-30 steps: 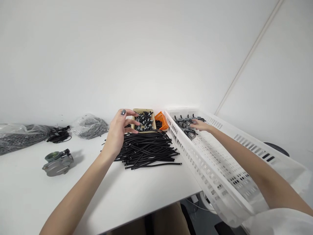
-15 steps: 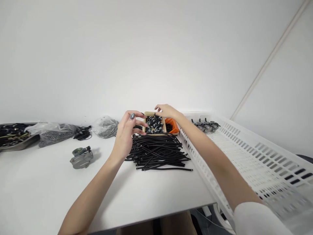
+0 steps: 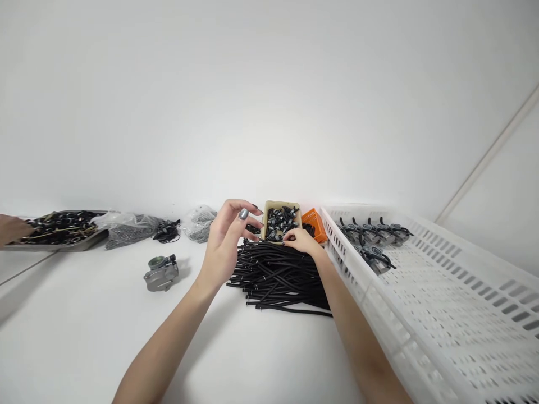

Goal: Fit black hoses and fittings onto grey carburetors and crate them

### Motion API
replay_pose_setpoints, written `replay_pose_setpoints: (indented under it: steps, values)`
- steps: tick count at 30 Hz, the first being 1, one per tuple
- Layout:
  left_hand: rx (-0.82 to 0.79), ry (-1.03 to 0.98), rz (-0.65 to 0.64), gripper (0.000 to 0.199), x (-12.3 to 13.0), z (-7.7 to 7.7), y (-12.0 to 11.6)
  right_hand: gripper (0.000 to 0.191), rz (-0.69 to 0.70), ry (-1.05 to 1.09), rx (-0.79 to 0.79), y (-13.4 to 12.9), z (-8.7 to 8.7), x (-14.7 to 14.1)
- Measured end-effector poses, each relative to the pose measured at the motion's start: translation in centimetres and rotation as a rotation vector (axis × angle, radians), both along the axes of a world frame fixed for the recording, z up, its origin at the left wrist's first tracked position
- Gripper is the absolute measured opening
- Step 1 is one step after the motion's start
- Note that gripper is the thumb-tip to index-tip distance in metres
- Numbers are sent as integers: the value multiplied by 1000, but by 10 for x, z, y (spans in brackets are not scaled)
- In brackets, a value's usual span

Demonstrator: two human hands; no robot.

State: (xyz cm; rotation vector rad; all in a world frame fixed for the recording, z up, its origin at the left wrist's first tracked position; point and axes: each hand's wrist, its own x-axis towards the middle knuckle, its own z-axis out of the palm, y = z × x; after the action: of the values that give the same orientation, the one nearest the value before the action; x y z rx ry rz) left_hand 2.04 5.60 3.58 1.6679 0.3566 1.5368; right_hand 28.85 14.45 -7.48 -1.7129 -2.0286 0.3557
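Note:
My left hand (image 3: 224, 241) hovers above the left end of a pile of black rubber hoses (image 3: 284, 275). Its fingers are spread and curved, with nothing visible in them. At the front right of a beige tray (image 3: 282, 203), my right hand (image 3: 304, 242) has its fingertips drawn together by small black-and-silver parts (image 3: 280, 220). Whatever lies between those fingertips is too small to make out. To the left on the table stands a grey metal carburetor (image 3: 162, 275), apart from both hands.
An orange basket (image 3: 316, 223) holds small black parts. The white perforated crate (image 3: 438, 308) at right contains several carburetors (image 3: 374, 233). Plastic bags (image 3: 132, 227), black cords (image 3: 166, 230) and a metal tray (image 3: 88, 242) line the back left. Another person's hand (image 3: 14, 229) reaches over that tray.
My right hand has come back from the tray's far side to its front right, fingers drawn in. My left hand keeps its pose. The view has shifted, and another person's hand appears at left.

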Motion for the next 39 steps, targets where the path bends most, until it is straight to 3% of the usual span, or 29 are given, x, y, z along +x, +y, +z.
replay_pose_setpoints:
  steps: [7, 10, 12, 15, 17, 20, 23, 26, 33, 39]
  values:
    - [-27, 95, 154, 28, -4, 4, 7, 22, 12, 28, 7, 3, -3, 7]
    - [10, 281, 298, 31, -22, -5, 10, 21, -22, 27, 23, 6, -7, 12]
    - [17, 517, 437, 33, -44, -23, 15, 18, -36, 27, 26, 8, -9, 16]
    - [-65, 843, 639, 40, -89, -63, 25, 18, -45, 31, 34, 10, -10, 21]
    - [-96, 862, 871, 53, -124, -94, 34, 21, -49, 31, 47, 11, -10, 23]
    - [-156, 833, 1038, 73, -169, -134, 45, 28, -44, 20, 70, 11, -9, 20]
    - [-251, 819, 992, 87, -196, -158, 53, 34, -5, -7, 98, 9, -9, 8]
    - [-261, 785, 906, 84, -203, -167, 64, 36, 34, -46, 106, 7, -12, -10]
    - [-328, 824, 813, 90, -199, -163, 83, 25, 47, -127, 72, 9, -23, -26]
    - [-335, 963, 658, 92, -179, -160, 55, 28, 25, -154, 49, 13, -26, -24]
